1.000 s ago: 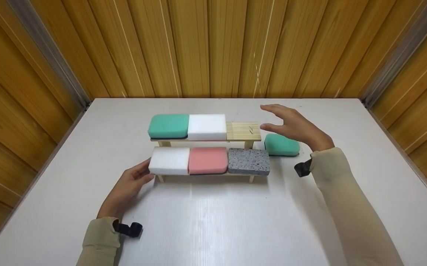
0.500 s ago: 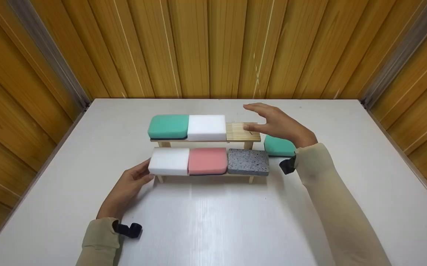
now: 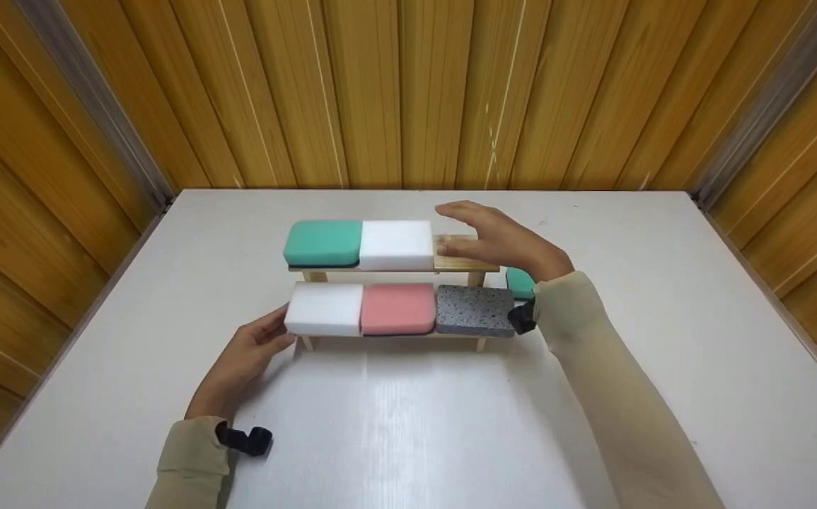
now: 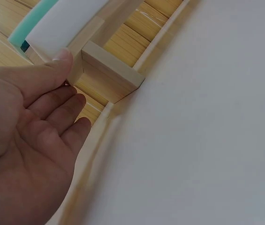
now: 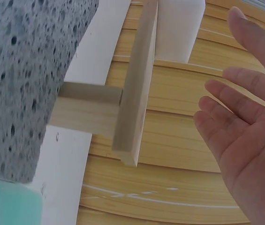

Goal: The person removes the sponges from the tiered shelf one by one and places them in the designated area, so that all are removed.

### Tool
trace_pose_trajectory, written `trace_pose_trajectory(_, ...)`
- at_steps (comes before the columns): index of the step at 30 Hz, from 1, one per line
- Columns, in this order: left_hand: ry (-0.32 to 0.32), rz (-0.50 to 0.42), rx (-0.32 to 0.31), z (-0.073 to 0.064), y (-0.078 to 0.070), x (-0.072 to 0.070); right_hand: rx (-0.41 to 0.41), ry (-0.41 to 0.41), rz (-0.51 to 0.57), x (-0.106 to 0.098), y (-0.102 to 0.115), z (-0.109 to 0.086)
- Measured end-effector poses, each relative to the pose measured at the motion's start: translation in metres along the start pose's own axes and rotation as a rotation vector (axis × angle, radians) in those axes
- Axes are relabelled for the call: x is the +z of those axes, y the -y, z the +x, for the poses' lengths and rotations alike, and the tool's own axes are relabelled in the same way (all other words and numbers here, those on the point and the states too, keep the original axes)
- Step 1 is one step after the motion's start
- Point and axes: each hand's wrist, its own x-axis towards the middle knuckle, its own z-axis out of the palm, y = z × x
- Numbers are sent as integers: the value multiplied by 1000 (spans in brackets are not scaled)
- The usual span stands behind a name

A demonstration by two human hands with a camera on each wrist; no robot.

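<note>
Upper white block (image 3: 396, 242) between both hands (image 3: 240, 359) (image 3: 506, 239)

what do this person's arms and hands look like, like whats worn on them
Both arms wear long, plain beige sleeves; the left sleeve has a crease or fold across it below the cuff. A small black device sits at each cuff, left device and right device. The left hand and right hand are gloveless.

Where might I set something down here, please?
The tabletop before the lower shelf is bare, right of the left hand. The upper shelf has bare wood at its right end, beneath the right hand. Three blocks crowd the lower shelf.
</note>
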Motion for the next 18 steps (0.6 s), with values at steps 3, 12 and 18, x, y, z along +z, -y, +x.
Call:
trace_pose_trajectory(3,-1,4,-3,1,0,0,1,17,-5,3,3,4)
trace_pose_trajectory(12,2,-5,-12,2,0,1,-10,42,-7,12,11,12)
trace_pose_trajectory(18,5,-11,-16,3,0,1,-2,50,-15,21,17,21)
